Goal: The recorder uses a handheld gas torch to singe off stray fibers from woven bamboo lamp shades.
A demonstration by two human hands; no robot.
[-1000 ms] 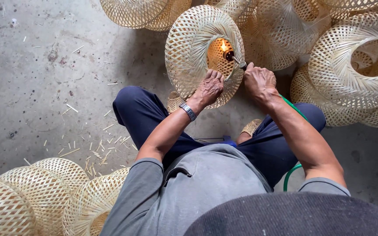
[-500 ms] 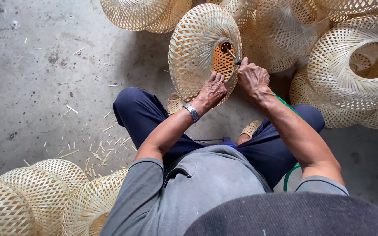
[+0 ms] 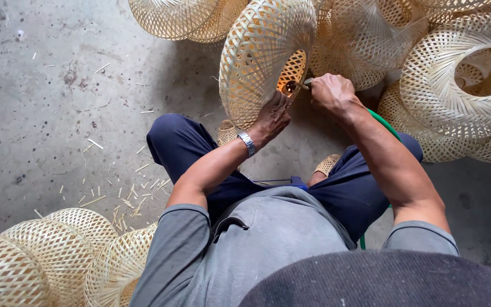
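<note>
Looking down, I get a concrete floor littered with bamboo slivers, with piles of woven shades cut off at the top and right edges and another stack cropped at bottom left. Centre top is the woven bamboo shade, tilted on edge just past the knees, its top rim out of frame. Left hand is clamped on its lower rim, fingers curled inside the opening and hidden there. Right hand sits just right of that opening, closed around a small torch; the grip covers most of it, only the nozzle and an orange glow show. Green hose runs under the right forearm, mostly hidden.
</note>
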